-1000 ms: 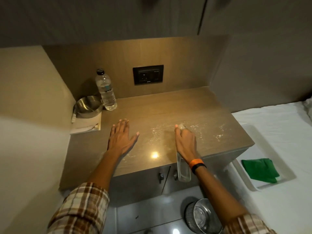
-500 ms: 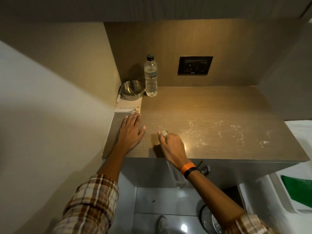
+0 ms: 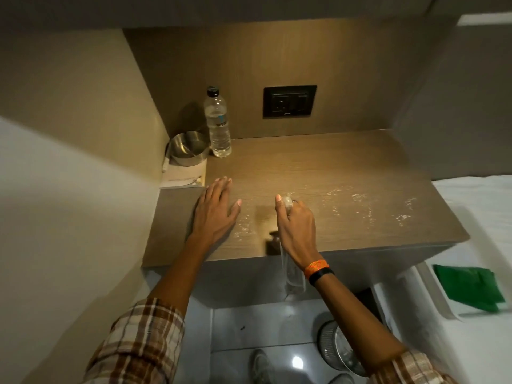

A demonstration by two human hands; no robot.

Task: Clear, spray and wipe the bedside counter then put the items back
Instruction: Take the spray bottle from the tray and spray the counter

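The brown wooden bedside counter (image 3: 318, 167) carries wet spray droplets across its front half. My right hand (image 3: 296, 228) grips a clear spray bottle (image 3: 293, 278), index finger on the nozzle, the bottle body hanging below the counter's front edge. My left hand (image 3: 216, 214) lies flat and open on the counter's left part. In the back left corner stand a clear water bottle (image 3: 218, 126) with a black cap, a steel bowl (image 3: 188, 151) and a white paper pad (image 3: 184, 177). A green cloth (image 3: 471, 288) lies on a white tray (image 3: 437, 303) at the right.
A black wall socket (image 3: 289, 101) sits on the back panel. A beige wall closes the left side. The white bed (image 3: 476, 195) borders the counter's right. On the tiled floor below stand a steel bin (image 3: 336, 347) and my shoe (image 3: 260, 364).
The view swung left and then back a little. My right hand with the spray bottle shifted toward the counter's left part. More droplets show near my left hand.
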